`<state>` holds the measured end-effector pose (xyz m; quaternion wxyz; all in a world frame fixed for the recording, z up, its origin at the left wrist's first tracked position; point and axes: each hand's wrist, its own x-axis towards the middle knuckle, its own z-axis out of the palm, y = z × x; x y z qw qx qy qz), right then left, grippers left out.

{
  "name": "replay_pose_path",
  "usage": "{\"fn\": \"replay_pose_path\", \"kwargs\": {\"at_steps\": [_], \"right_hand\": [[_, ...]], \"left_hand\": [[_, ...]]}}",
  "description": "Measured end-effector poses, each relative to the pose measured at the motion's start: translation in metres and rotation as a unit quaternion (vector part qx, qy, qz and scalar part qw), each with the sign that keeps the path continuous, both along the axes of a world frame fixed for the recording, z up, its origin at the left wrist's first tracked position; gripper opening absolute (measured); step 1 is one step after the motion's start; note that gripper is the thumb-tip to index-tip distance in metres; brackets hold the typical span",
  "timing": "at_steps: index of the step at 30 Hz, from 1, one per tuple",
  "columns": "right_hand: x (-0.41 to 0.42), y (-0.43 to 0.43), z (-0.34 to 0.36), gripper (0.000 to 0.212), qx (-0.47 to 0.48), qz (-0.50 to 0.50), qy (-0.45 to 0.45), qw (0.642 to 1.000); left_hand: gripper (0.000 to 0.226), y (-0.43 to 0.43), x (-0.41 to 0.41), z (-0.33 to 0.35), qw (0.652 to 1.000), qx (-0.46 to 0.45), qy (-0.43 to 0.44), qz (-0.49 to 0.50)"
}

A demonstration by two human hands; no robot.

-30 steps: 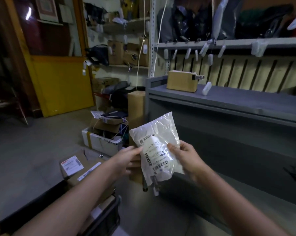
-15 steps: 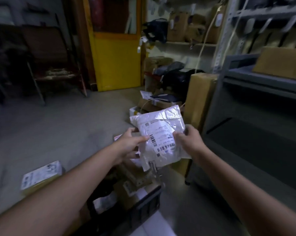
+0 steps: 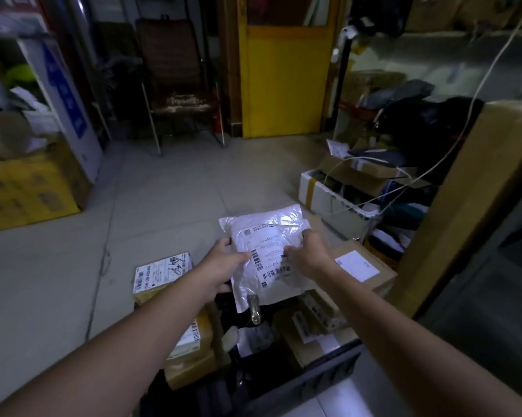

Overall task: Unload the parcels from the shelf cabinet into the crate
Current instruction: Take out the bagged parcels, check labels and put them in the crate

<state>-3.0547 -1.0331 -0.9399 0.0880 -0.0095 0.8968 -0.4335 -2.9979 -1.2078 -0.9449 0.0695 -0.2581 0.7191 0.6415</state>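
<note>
White plastic parcel (image 3: 268, 254), label side up with barcodes facing the camera, held nearly flat in the air between both hands, directly above the crate (image 3: 320, 371) and apart from its contents.

Left hand (image 3: 223, 266): pinching the parcel's left edge, thumb lying on the label, fingers curled beneath the film.

Right hand (image 3: 309, 254): gripping the right edge, fingers bent over the upper corner, thumb pressed on the label near the middle.

Small clear cylindrical piece (image 3: 254, 308) just under the parcel's lower edge; kind not discernible.

Crate: dark, low in the view, at the person's feet on the tiled floor (image 3: 163, 206); already loaded with several cartons (image 3: 314, 320) and a crumpled grey bag (image 3: 253, 335).

Labelled box (image 3: 160, 275) just beyond the left forearm, handwriting on its white label; whether inside the crate or beside it, not clear.

Brown box (image 3: 362, 269) with a plain white label just beside the right wrist, at the crate's far right corner.

Tall cardboard box (image 3: 470, 200) upright at right. White box (image 3: 332, 200) with yellow tape behind the parcel, open and stuffed with goods, a pale cable (image 3: 434, 170) looped across it.

Background: yellow door (image 3: 287, 79), folding chair (image 3: 178, 94) to its left, yellow carton (image 3: 28, 188) at far left.
</note>
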Motion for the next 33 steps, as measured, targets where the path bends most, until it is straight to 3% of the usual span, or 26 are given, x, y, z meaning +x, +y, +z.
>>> {"fn": "replay_pose_path", "kwargs": {"at_steps": [5,9,14,17,21,26,27,28,29,30,32,33], "right_hand": [[-0.006,-0.019,-0.031,0.026,0.048,0.014,0.009,0.999],[-0.010,-0.031,-0.056,0.038,0.049,0.038,-0.007,0.998],[-0.016,-0.043,-0.099,0.008,0.015,0.036,-0.038,0.999],[-0.017,-0.045,-0.122,0.023,-0.001,0.044,-0.057,0.997],[-0.018,-0.045,-0.135,0.012,0.008,0.065,-0.044,0.997],[-0.031,-0.047,-0.164,0.023,0.117,0.129,0.022,0.984],[-0.033,-0.050,-0.170,0.025,0.107,0.128,0.009,0.986],[-0.034,-0.052,-0.176,0.023,0.039,0.101,-0.060,0.992],[-0.035,-0.055,-0.175,0.017,0.028,0.077,-0.113,0.990],[-0.034,-0.060,-0.170,0.016,0.152,0.124,-0.105,0.975],[-0.030,-0.056,-0.172,0.016,0.407,0.278,-0.009,0.870],[-0.034,-0.057,-0.173,0.018,0.450,0.298,0.020,0.842]], "left_hand": [[0.042,0.002,-0.016,-0.037,0.999,0.012,-0.017,0.042],[0.043,-0.009,-0.023,-0.070,0.997,0.012,-0.016,0.076],[0.042,-0.016,-0.021,-0.108,0.991,-0.009,-0.041,0.127],[0.044,-0.017,-0.023,-0.125,0.988,-0.051,-0.049,0.136],[0.043,-0.011,-0.034,-0.138,0.987,-0.064,-0.054,0.141],[0.047,-0.008,-0.038,-0.162,0.983,-0.064,-0.071,0.158],[0.048,-0.008,-0.039,-0.167,0.982,-0.062,-0.070,0.162],[0.049,-0.008,-0.038,-0.171,0.982,-0.058,-0.069,0.168],[0.051,-0.007,-0.038,-0.175,0.980,-0.052,-0.067,0.178],[0.052,-0.006,-0.038,-0.178,0.978,-0.043,-0.067,0.192],[0.052,-0.004,-0.038,-0.185,0.973,-0.023,-0.066,0.219],[0.050,-0.004,-0.038,-0.189,0.971,-0.011,-0.065,0.231]]}}
